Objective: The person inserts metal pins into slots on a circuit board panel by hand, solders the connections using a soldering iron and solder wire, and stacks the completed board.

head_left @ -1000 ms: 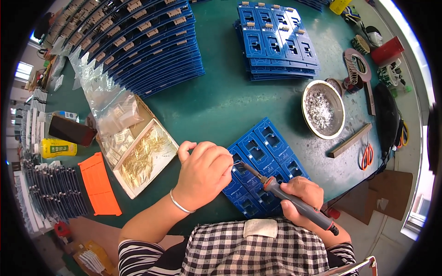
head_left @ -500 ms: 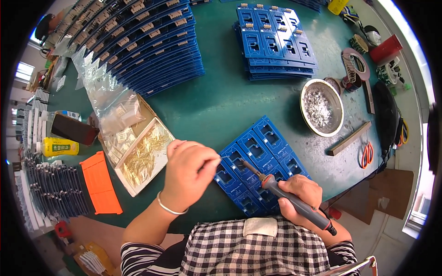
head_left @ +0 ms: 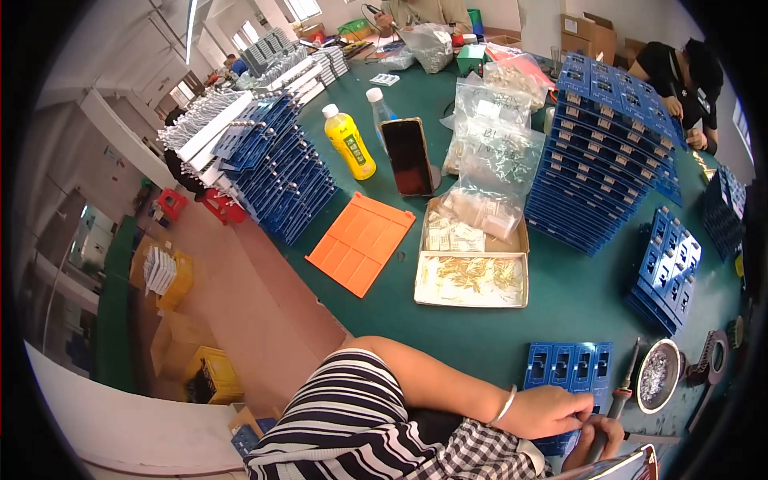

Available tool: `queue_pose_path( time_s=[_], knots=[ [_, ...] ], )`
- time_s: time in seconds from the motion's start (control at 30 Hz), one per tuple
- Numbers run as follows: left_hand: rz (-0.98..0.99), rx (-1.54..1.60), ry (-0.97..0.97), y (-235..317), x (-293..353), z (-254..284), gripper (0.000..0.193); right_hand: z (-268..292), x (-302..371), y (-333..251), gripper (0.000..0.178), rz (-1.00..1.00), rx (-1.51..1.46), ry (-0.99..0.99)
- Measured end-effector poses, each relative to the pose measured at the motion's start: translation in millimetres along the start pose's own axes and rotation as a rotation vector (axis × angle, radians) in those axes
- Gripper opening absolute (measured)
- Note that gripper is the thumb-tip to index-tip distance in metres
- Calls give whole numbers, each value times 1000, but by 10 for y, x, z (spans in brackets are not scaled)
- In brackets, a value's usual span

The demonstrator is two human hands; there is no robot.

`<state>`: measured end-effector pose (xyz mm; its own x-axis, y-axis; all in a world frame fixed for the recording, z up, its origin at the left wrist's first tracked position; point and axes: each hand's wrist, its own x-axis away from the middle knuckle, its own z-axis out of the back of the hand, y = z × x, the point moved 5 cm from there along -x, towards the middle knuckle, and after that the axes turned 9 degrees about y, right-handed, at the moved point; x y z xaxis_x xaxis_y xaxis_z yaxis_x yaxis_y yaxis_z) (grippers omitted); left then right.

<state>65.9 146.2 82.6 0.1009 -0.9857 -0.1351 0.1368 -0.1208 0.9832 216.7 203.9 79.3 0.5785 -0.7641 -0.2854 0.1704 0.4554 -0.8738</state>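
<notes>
Holding silvery scraps point(head_left: 654, 378): bowl point(head_left: 666, 349) near hands point(head_left: 550, 412)

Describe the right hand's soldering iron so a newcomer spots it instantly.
On the green table, lower right in view, a bowl of silvery scraps sits beside a blue board panel. Between them is the soldering iron, handle in the right hand. Unlike its neighbours, it is long and slim with a thin tip.

Bright light fills the view; a ceiling tube point(head_left: 191, 32) glows between ten and eleven o'clock, glare whitens blue boards point(head_left: 669, 266) at three, and fisheye distortion bends the edges.
</notes>
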Motion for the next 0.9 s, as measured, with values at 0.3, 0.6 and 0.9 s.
queue_pose_path(
  time_s=[0.3,0.6,0.9],
  knots=[
    [-160,-859,115,144,-28,684,11,133,306,617,38,-165,-364,199],
    [64,-458,532,-106,-143,1433,8,511,236,170,45,56,-8,326],
    [199,-587,367,-441,-43,1149,9,498,74,382,42,-133,-186,428]
  ],
)
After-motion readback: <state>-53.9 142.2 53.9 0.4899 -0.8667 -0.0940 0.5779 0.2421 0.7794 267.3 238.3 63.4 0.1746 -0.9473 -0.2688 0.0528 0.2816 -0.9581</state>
